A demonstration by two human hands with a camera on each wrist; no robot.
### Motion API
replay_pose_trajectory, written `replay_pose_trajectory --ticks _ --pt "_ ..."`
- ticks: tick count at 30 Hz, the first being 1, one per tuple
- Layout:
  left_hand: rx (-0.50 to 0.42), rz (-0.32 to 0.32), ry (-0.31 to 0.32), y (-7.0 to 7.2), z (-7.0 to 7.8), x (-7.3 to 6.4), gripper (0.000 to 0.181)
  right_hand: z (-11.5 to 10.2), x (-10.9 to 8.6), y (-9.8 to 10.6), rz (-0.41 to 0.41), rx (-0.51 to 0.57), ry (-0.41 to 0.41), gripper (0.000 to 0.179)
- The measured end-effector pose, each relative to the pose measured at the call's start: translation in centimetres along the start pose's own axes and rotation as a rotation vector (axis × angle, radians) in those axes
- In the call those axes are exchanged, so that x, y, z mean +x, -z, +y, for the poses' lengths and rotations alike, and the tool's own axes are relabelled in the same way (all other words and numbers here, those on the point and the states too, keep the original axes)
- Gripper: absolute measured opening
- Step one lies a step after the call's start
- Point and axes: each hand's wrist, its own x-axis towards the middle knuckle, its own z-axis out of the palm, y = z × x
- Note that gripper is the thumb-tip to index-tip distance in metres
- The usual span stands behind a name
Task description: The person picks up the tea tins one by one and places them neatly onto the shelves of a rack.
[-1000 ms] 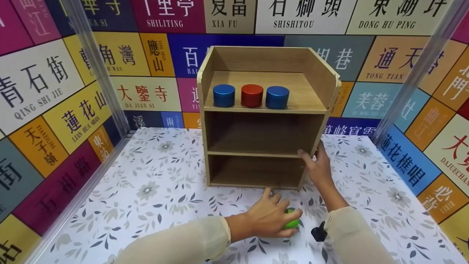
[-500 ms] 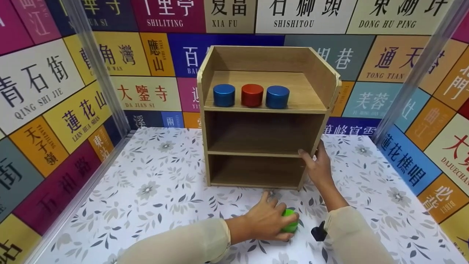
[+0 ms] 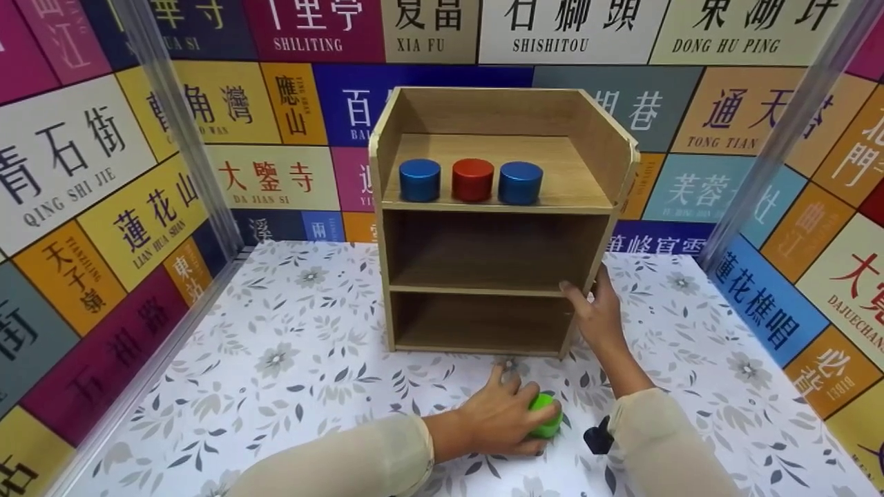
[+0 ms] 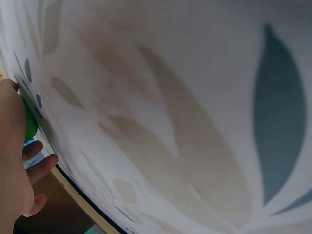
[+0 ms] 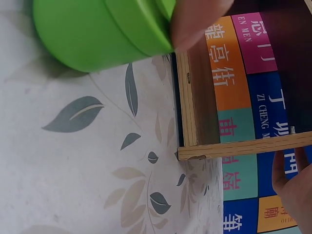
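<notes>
The left hand (image 3: 501, 417) holds a bright green, rounded plastic piece (image 3: 545, 416) low at the tabletop, thumb and a finger against it and the other fingers spread. Seen from the right wrist, that green piece (image 5: 97, 34) has a smooth curved side and a stepped seam, with a fingertip pressing its edge. A small wooden shelf unit (image 3: 483, 290) stands upright behind it. The right hand (image 3: 599, 310) grips the unit's right side panel, thumb at the front edge and fingers round the outside. In the right wrist view its fingers (image 5: 295, 180) lie along that panel.
On the unit's top level stand a blue cylinder (image 3: 420, 180), a red cylinder (image 3: 473, 180) and another blue cylinder (image 3: 520, 183) in a row. Leaf-patterned cloth (image 3: 276, 359) covers the table. Sign-printed walls enclose it, with clear corner strips (image 3: 200, 159). A black device (image 3: 599, 436) sits by the right cuff.
The left hand's fingers have closed in on the green piece, which has turned and shifted slightly left. The right hand keeps its grip on the shelf unit.
</notes>
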Motion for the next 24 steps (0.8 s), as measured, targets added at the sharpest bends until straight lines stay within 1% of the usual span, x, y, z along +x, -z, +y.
replay_pose_trajectory --ticks 4,10,14,16,19,24 --pt "-0.009 0.013 0.004 -0.1 0.2 0.1 0.051 0.0 0.0 0.0 -0.009 0.004 0.0 0.068" --pt "-0.019 0.074 -0.012 -0.2 0.3 0.4 0.042 -0.1 0.1 0.0 -0.019 0.013 -0.017 0.067" --pt "-0.06 0.069 -0.015 0.0 0.1 0.5 0.043 -0.1 0.0 0.0 -0.016 0.024 -0.015 0.066" --pt "-0.075 0.069 -0.014 0.1 -0.1 0.5 0.044 -0.1 0.0 0.0 -0.015 0.029 -0.011 0.067" --pt "-0.08 0.089 -0.009 0.6 -0.5 0.7 0.045 -0.1 0.0 0.0 -0.014 0.028 -0.015 0.067" --pt "-0.04 0.109 0.007 1.7 -1.6 1.2 0.048 -0.2 0.0 0.0 -0.004 0.014 -0.018 0.063"
